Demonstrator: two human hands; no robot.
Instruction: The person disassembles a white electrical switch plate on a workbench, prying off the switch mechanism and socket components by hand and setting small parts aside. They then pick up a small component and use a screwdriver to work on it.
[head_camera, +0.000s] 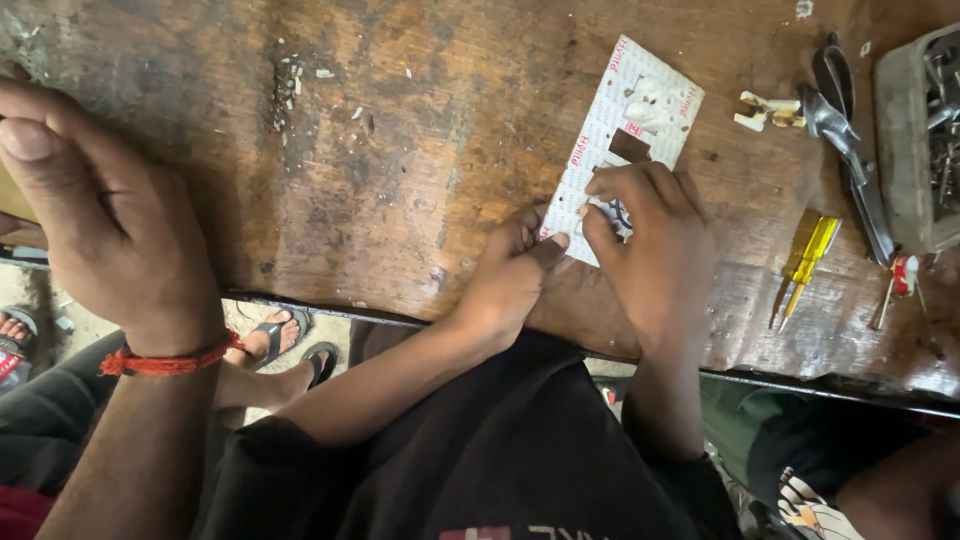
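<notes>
White card pack (625, 130) flat on the wooden bench (400, 150), both hands on its near end.

Lies slanted, far end pointing up and away, near end tucked under the fingers. Left hand (510, 275) curled at the pack's near left corner, thumb pressing the edge. Right hand (655, 245) bent over the near right part, fingertips pinching a small dark metal bit there; hard to tell what the bit is. White plastic part sealed in the pack's top half, just past the right fingers. Yellow screwdriver (805, 265) to the right, near but not touching. Grey pliers (850, 150) further right, beside a box of metal bits (920, 130). Another person's open hand (100, 210) with a red wrist thread (165, 362) far off on the left.
</notes>
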